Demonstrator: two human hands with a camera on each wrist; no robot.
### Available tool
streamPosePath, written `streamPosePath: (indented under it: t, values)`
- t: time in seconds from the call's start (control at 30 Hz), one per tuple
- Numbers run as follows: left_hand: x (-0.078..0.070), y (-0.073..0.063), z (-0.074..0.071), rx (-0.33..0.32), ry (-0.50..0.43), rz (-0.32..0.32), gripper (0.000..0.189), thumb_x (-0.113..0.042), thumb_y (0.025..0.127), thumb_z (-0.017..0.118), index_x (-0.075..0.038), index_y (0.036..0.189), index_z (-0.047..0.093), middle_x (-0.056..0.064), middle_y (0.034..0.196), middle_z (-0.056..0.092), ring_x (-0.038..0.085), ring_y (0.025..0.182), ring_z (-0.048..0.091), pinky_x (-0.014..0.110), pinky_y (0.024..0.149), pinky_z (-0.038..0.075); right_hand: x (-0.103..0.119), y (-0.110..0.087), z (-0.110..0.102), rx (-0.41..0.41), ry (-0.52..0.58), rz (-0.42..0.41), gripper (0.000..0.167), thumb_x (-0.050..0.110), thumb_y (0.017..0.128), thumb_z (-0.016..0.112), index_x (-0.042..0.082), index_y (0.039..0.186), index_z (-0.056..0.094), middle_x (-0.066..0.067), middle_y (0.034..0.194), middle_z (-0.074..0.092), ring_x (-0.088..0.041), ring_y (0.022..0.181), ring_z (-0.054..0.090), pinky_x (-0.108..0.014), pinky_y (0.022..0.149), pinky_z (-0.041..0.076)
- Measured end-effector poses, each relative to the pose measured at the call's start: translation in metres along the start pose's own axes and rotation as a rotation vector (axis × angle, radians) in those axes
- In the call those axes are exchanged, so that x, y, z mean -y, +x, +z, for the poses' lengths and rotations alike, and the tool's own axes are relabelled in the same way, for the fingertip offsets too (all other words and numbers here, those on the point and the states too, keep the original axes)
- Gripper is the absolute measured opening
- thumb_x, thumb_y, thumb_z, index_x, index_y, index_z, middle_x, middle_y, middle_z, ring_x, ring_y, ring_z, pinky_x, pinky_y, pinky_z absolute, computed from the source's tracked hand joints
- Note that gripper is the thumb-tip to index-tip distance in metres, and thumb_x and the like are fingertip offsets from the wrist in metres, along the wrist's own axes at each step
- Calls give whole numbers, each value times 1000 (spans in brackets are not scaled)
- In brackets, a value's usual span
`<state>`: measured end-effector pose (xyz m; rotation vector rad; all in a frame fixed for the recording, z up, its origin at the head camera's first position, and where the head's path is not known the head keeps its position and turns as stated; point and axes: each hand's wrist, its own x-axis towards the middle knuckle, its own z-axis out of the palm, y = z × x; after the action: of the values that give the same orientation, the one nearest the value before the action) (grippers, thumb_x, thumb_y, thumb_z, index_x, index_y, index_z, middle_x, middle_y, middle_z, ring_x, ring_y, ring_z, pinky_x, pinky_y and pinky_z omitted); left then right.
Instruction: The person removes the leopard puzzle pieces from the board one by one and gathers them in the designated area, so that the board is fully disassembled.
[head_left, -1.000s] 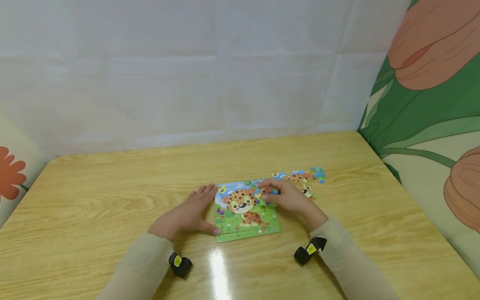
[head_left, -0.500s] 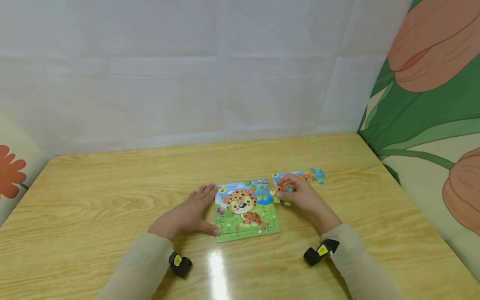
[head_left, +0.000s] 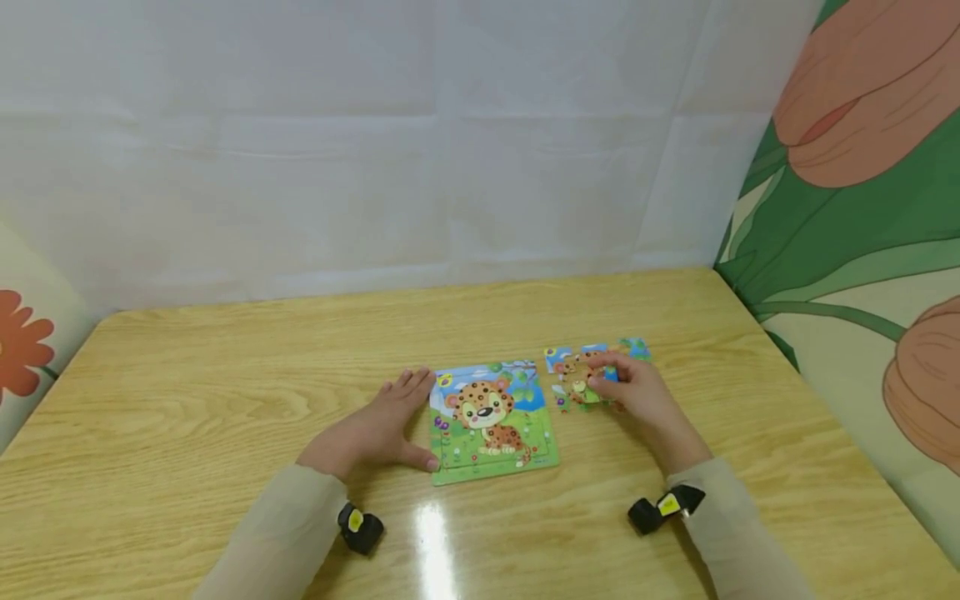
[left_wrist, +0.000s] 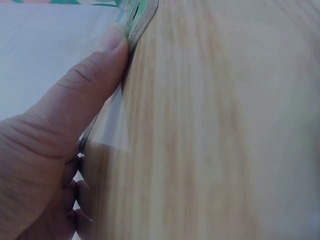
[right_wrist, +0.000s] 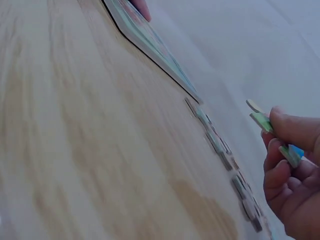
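Observation:
A picture puzzle board [head_left: 487, 467] with a spotted leopard cub on green and blue lies flat on the table. My left hand [head_left: 371, 433] rests along its left side, fingers extended and thumb at the near left corner. In the left wrist view the thumb [left_wrist: 85, 80] touches the board's edge. Between thumb and fingers of my right hand [head_left: 641, 396] is a puzzle piece [right_wrist: 261, 121] with green and blue on it, raised above the table. Underneath and around that hand lie loose puzzle pieces [head_left: 560, 358], partly hidden by it.
The wooden table [head_left: 225, 383] extends on every side of the board. Behind it hangs a white cloth [head_left: 337, 167]. A wall with painted flowers [head_left: 862, 208] borders the right side.
My right hand has moved from over the board's right edge rightward to above the loose pieces, carrying the puzzle piece. The left hand and the board have stayed put.

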<state>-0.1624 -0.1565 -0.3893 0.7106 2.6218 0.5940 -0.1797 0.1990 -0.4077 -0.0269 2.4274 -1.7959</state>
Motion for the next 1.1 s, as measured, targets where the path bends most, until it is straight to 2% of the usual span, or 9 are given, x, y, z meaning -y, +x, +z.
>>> streamPosePath:
  t: [0.07, 0.27, 0.4, 0.5, 0.6, 0.73, 0.87, 0.97, 1.1]
  values:
    - [0, 0, 0, 0, 1, 0, 121, -52, 63, 77, 4, 146, 9, 21, 153, 6, 40, 140, 1, 54, 114, 2, -1, -1, -4, -18, 9, 20, 30, 7, 85, 66, -2, 112, 58, 3, 70, 54, -6, 51, 40, -20, 46, 39]
    - [1, 1, 1, 5, -2, -5, 123, -54, 62, 76, 3, 147, 8, 21, 154, 5, 40, 140, 0, 54, 114, 2, -5, -6, -14, -83, 79, 53, 29, 6, 84, 67, -4, 108, 54, 11, 76, 61, -5, 55, 51, -21, 50, 47]
    - [1, 1, 1, 8, -9, -8, 123, -55, 62, 76, 3, 147, 8, 21, 153, 4, 40, 140, 0, 54, 113, 1, -9, -7, -19, -104, 197, 66, 22, 4, 84, 66, 0, 104, 58, 8, 70, 59, -6, 59, 53, -22, 55, 51]
    - [1, 1, 1, 9, -9, -8, 123, -55, 62, 76, 3, 147, 8, 21, 154, 4, 40, 140, 0, 54, 113, 1, -12, -8, -23, -128, 250, 67, 13, 2, 84, 65, 7, 96, 60, 8, 68, 57, -4, 57, 49, -19, 53, 47]
    - [1, 1, 1, 9, -7, -7, 123, -55, 62, 76, 3, 147, 8, 20, 154, 4, 40, 140, 0, 54, 114, 1, -14, -8, -26, -160, 205, 59, 12, 5, 85, 65, 7, 96, 61, 9, 66, 55, -3, 54, 44, -16, 49, 41]
    - [1, 1, 1, 9, -6, -4, 123, -55, 63, 76, 3, 147, 8, 21, 154, 4, 40, 140, 0, 54, 114, 1, -15, -9, -30, -182, 138, 59, 28, 7, 86, 64, -7, 109, 58, 12, 63, 49, -2, 53, 41, -15, 48, 38]
    - [2, 1, 1, 7, -5, -1, 123, -55, 63, 76, 3, 147, 8, 21, 154, 4, 40, 140, 0, 54, 113, 2, -16, -9, -34, -188, 181, 83, 37, 3, 86, 62, -13, 119, 51, 10, 60, 43, -2, 52, 41, -15, 48, 39]
    - [1, 1, 1, 5, -3, 0, 123, -55, 63, 76, 3, 147, 8, 20, 154, 4, 39, 140, 0, 54, 114, 2, -17, -9, -37, -189, 254, 93, 39, 2, 85, 64, -12, 119, 52, 10, 60, 39, -2, 53, 41, -14, 49, 39]
    - [2, 0, 1, -1, 3, 5, 122, -54, 64, 76, 4, 147, 8, 21, 154, 5, 40, 140, 1, 54, 113, 2, -18, -11, -40, -209, 294, 79, 39, 6, 81, 70, -7, 116, 59, 8, 66, 42, -2, 53, 41, -14, 49, 40]
